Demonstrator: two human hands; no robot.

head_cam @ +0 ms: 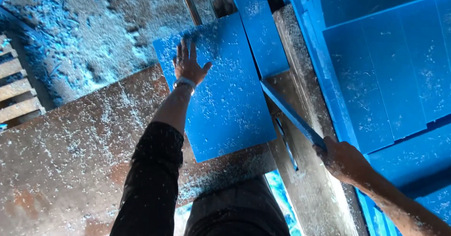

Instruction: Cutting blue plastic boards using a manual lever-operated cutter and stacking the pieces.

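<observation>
The right hand (345, 160) had its fingers closed around a narrow blue plastic offcut strip (292, 114). Beyond it, the left hand (189, 66), fingers spread, lay flat on a flat blue plastic sheet (221, 99) atop the rusty, chip-strewn metal table (70, 146). Just beyond those fingertips stood a thin upright blade (190, 5); a slip could bring fingers against it. Its top was cut off.
</observation>
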